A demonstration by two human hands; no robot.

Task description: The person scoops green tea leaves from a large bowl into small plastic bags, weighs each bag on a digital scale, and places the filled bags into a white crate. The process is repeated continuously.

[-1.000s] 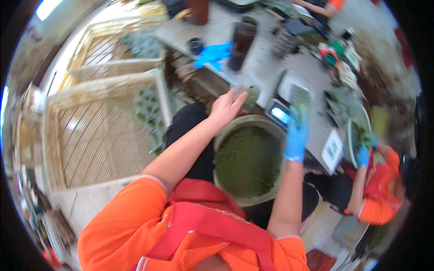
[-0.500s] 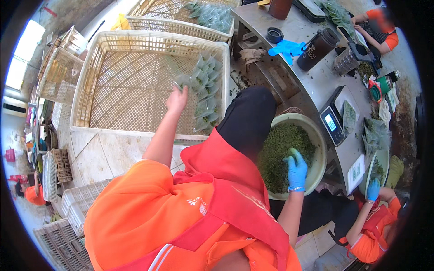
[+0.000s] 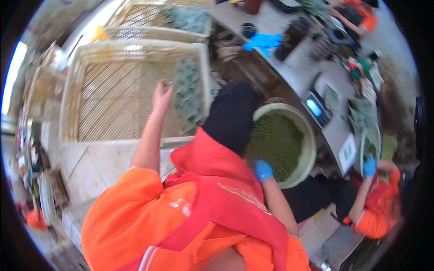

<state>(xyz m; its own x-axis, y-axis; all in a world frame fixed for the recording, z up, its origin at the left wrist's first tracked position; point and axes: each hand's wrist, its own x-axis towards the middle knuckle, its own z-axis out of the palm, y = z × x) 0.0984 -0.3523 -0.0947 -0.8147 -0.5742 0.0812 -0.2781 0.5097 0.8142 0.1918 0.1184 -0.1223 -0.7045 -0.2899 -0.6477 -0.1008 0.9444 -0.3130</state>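
Observation:
My bare left hand [image 3: 162, 95] is over the large cream plastic crate [image 3: 135, 44], just left of a row of small clear bags with green contents [image 3: 187, 88]. Its fingertips are blurred, and a small greyish patch shows beside them. In a blue glove, my right hand [image 3: 262, 170] is at the near left side of a pale round basin [image 3: 308, 156]. The basin holds a heap of small green pieces [image 3: 278, 142]. Motion blur smears the gloved fingers, so their grip does not show.
A metal table [image 3: 289, 70] to the right carries a digital scale [image 3: 316, 108], a blue glove [image 3: 263, 43] and a dark flask [image 3: 291, 38]. A co-worker in orange [image 3: 373, 212] sits at the lower right with another basin [image 3: 379, 135]. Another crate [image 3: 156, 34] stands behind.
The view has shifted, sliding the scene leftward. My right hand has moved from the heap's middle to the basin's near left side. The bag at my left fingertips no longer shows distinctly.

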